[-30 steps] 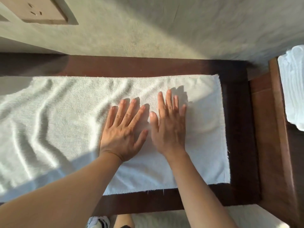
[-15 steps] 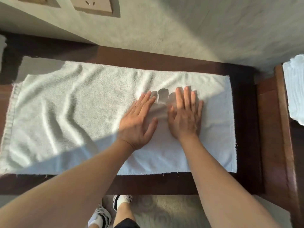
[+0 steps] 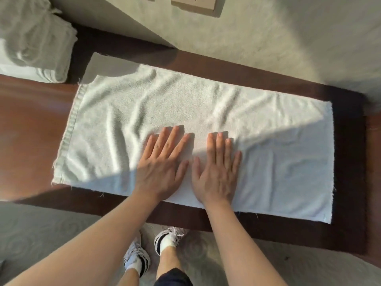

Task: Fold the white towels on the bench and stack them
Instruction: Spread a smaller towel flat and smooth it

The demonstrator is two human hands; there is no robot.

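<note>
- Head view looks down on a white towel [image 3: 206,124] spread in one flat layer on the dark wooden bench [image 3: 35,129].
- Its long axis runs left to right along the bench's length, tilted a little so the right end sits nearer the person than the left.
- One short hemmed edge points left, over the sunlit wood; the other short edge points right, close to the bench's dark end.
- Soft wrinkles cross the left and middle of the cloth; the right part lies smoother.
- Left hand [image 3: 162,168] lies palm down on the towel near its front edge, fingers straight and slightly spread, gripping nothing.
- Right hand [image 3: 216,170] lies just beside it, also flat with straight fingers, pressing on the cloth.
- Thumbs are close but apart.
- More white towels [image 3: 35,40] sit piled at the far left of the bench.
- Sneakers [image 3: 152,250] show below on the carpet [image 3: 41,234].
</note>
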